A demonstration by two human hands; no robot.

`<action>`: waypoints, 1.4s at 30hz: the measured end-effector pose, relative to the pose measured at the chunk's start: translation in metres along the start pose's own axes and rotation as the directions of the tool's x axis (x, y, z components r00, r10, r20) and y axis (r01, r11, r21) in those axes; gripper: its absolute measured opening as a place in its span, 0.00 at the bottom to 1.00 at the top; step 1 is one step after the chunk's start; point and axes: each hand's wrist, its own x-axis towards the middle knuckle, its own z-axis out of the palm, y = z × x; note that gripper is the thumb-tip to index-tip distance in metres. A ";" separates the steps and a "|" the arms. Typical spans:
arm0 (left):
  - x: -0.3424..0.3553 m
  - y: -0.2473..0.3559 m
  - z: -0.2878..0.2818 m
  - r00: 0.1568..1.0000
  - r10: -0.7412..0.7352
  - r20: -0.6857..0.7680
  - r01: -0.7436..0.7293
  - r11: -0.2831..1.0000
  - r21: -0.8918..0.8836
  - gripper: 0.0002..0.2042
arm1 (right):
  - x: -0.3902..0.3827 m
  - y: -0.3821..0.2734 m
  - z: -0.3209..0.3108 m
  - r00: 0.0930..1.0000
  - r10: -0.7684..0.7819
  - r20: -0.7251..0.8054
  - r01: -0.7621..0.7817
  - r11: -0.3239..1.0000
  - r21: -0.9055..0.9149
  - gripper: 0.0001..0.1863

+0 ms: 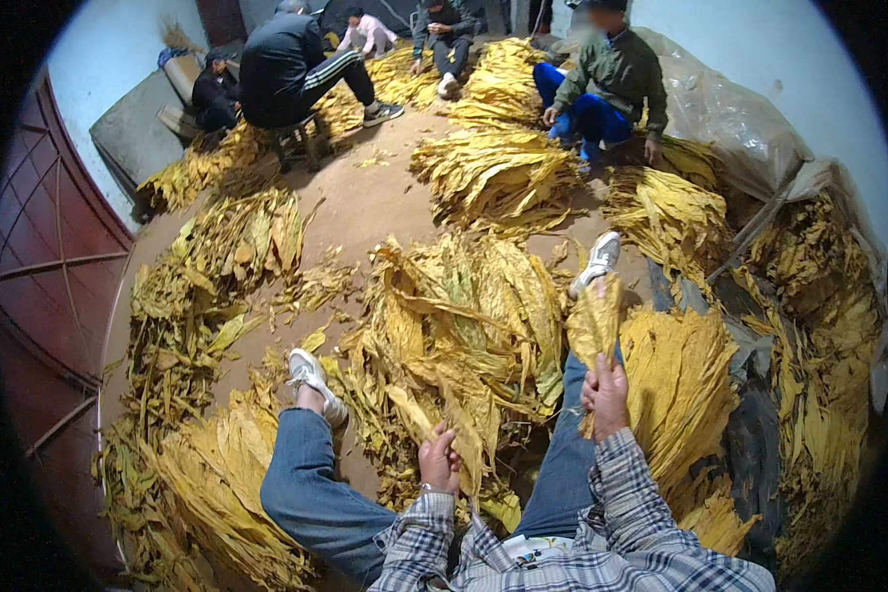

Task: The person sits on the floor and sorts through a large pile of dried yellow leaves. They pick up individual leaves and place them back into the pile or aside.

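My left hand (438, 460) grips a long yellow dried leaf (414, 414) low in the middle, over a large loose heap of yellow and greenish leaves (464, 326). Farther right, my right hand (607, 400) is closed on the lower end of another yellow leaf (595, 316), held upright over my right leg. Flattened golden bundles of leaves lie beside each leg, one at the right (676, 395) and one at the lower left (217, 464).
Several people sit among leaf piles at the back, one in green at right (617, 84), one in dark clothes (276, 74). A red metal door (54, 276) stands left, crumpled plastic sheeting (701, 99) right. Darker leaves (173, 326) lie left on the brown floor (370, 178).
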 end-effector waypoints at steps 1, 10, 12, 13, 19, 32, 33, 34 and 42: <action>0.005 0.005 0.006 0.999 -0.027 0.022 0.026 0.998 0.048 0.23 | 0.003 0.004 -0.003 1.000 -0.024 0.010 0.024 1.000 0.012 0.12; 0.067 -0.020 -0.033 0.995 -0.098 -0.027 0.101 0.977 0.189 0.21 | 0.005 0.111 0.027 0.886 0.412 0.212 -0.338 0.888 -0.313 0.07; 0.059 -0.015 -0.033 0.994 -0.094 -0.064 0.101 0.987 0.123 0.19 | 0.005 0.138 0.027 0.781 0.596 0.186 -0.509 0.781 -0.363 0.07; 0.056 -0.014 -0.035 0.993 -0.092 -0.067 0.098 0.990 0.097 0.19 | -0.001 0.148 0.026 0.731 0.661 0.170 -0.565 0.726 -0.392 0.07; 0.057 -0.031 -0.038 0.997 -0.040 -0.063 0.049 0.987 0.153 0.20 | -0.029 0.130 0.072 0.874 0.396 0.281 -0.336 0.911 -0.238 0.06; 0.038 -0.050 -0.023 0.966 0.253 0.060 -0.253 0.860 0.443 0.15 | -0.025 0.194 0.062 0.501 0.820 0.277 -0.807 0.558 -0.194 0.11; 0.028 -0.037 -0.009 0.976 0.215 0.008 -0.209 0.935 0.286 0.16 | -0.024 0.196 0.055 0.453 0.837 0.308 -0.830 0.522 -0.196 0.13; 0.034 -0.039 -0.013 0.980 0.194 -0.051 -0.169 0.936 0.310 0.16 | -0.024 0.200 0.049 0.379 0.834 0.402 -0.883 0.456 -0.112 0.14; 0.039 -0.030 -0.028 0.959 -0.278 0.051 0.268 0.952 0.146 0.14 | -0.055 0.203 0.037 0.151 0.775 0.613 -0.986 0.164 0.036 0.19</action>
